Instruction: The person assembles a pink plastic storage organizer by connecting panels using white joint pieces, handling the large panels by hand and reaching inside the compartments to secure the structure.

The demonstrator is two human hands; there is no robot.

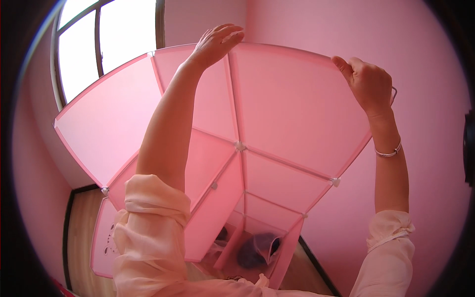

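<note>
Left hand [217,43] reaching up over the far top edge of a pink panel cabinet [287,104], palm down, fingers together and laid flat along the edge where two top panels meet; resting on it rather than clamped, thumb hidden behind the hand. Right hand [368,84] at the far right corner of the same top, thumb and fingers closed round the panel's edge in a pinch, with a thin wire frame end [395,94] poking out just beside the knuckles. Silver bracelet [388,152] on the right wrist below that hand. Cream sleeves [153,218] rolled back on both forearms.

Top panel spread between the two hands and below them, sloping down toward the body. White plastic connector [239,146] at the joint of four panels, well below the left hand and between the two arms; another connector [336,181] under the right forearm's inner side. Open lower compartments far beneath both hands, with a dark bundle of cloth [257,250] inside. Window [94,44] off to the left of the left hand; pink wall [430,59] behind and right of the right hand; wooden floor [81,222] low at the left.
</note>
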